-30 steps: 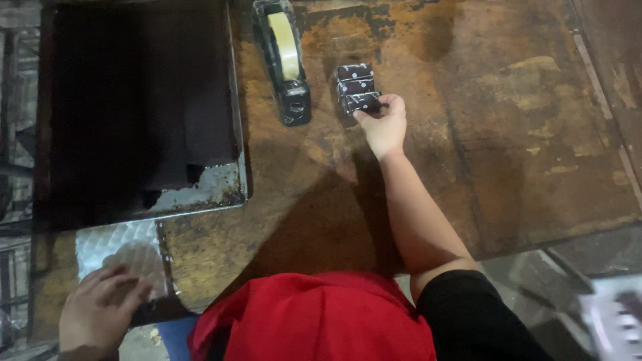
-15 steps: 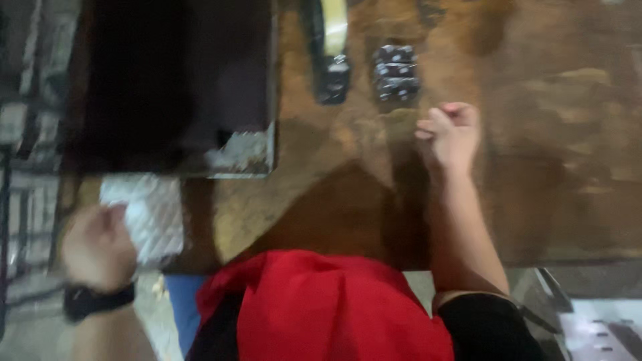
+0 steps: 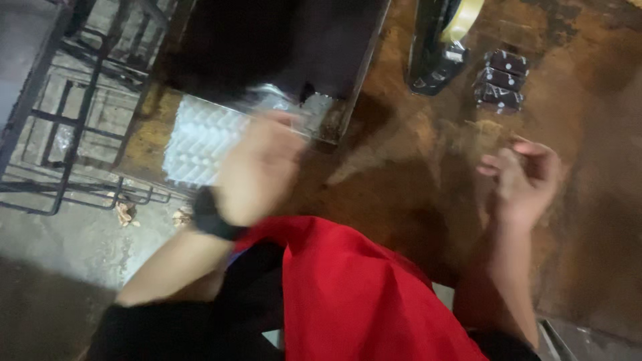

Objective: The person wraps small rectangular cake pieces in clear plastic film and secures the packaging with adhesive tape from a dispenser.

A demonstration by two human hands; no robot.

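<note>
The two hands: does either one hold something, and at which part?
The right hand holds nothing. The blurred left hand lies over the white sheet's edge; a grip cannot be told.

Three small dark wrapped packets (image 3: pixel 501 80) with pale spots lie stacked at the upper right of the frame. A white ribbed blister sheet (image 3: pixel 200 140) sits left of centre.

Bare tabletop (image 3: pixel 414 167) between hands; tape dispenser (image 3: pixel 438 47) beyond.

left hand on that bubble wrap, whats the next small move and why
Probably pull the bubble wrap sheet clear of the dark tray toward the body. The left hand already grips its edge, while the right hand hovers empty below the small dark packets.
</note>
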